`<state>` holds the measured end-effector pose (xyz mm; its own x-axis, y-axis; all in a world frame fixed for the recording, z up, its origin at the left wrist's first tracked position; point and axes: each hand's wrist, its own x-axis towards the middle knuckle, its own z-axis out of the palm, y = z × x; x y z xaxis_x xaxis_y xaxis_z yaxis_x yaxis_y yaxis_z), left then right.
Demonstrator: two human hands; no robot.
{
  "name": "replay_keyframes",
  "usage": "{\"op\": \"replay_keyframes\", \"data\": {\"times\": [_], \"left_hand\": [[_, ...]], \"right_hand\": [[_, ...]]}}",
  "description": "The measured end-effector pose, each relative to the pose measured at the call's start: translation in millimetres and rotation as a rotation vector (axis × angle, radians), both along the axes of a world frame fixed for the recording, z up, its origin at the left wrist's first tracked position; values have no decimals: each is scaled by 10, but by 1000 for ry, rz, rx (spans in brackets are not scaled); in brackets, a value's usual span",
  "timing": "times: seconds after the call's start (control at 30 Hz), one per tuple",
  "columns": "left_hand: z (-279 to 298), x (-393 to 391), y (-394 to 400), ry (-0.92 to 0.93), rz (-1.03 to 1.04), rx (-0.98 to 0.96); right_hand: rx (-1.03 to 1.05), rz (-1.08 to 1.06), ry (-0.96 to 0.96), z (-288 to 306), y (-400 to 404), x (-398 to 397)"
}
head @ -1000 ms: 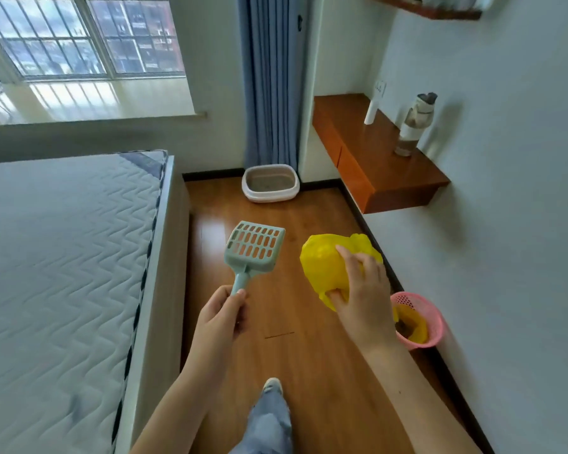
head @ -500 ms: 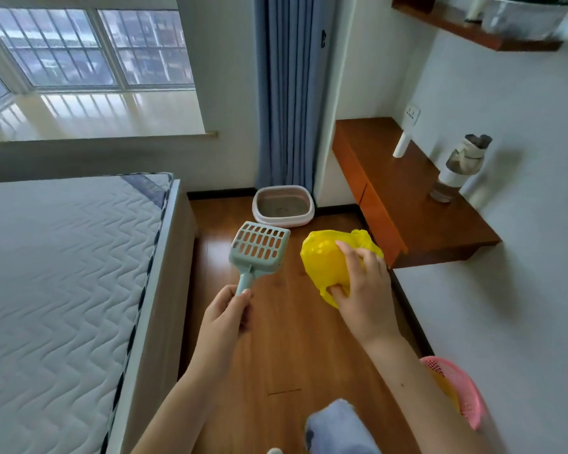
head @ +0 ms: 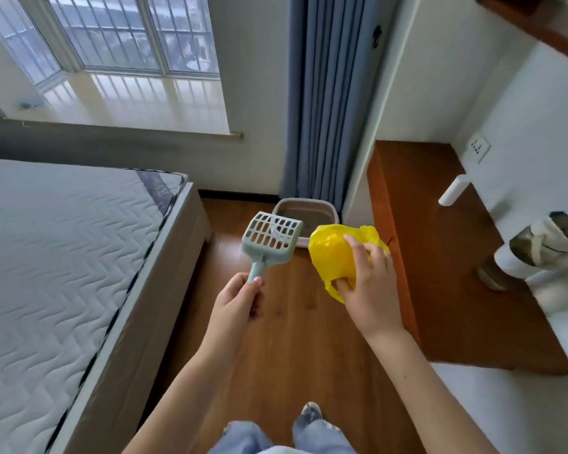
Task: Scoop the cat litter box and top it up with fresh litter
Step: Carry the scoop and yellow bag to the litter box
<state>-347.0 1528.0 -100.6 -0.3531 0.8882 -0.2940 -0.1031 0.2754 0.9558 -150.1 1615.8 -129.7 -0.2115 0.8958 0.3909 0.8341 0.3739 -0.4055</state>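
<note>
Head view: the litter box [head: 304,215] is nearer than a second ago, so scooping is close. Left hand [head: 236,298] grips the scoop [head: 271,239]; right hand [head: 369,283] clutches a yellow bag [head: 330,253].

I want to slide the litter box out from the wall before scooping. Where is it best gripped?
By judgement, grip the litter box at its near rim, coming from the open floor side. The curtain and wall close off its far side, and the raised rounded rim gives the fingers something to hook.

litter box [head: 304,213] on floor, ahead | bed [head: 63,273] left | shelf [head: 440,257] right | curtain [head: 322,93] behind box
</note>
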Motion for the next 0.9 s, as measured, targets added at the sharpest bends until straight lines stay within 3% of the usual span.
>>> {"op": "replay_keyframes", "data": {"times": [0.4,0.9], "left_hand": [[-37,87,1487,-17,140,-52],[-184,-1044,4066,1,-13,-18]], "right_hand": [[-69,103,-15,-178,1673,-24],[-80,-37,-55,-219,4014,-837]]}}
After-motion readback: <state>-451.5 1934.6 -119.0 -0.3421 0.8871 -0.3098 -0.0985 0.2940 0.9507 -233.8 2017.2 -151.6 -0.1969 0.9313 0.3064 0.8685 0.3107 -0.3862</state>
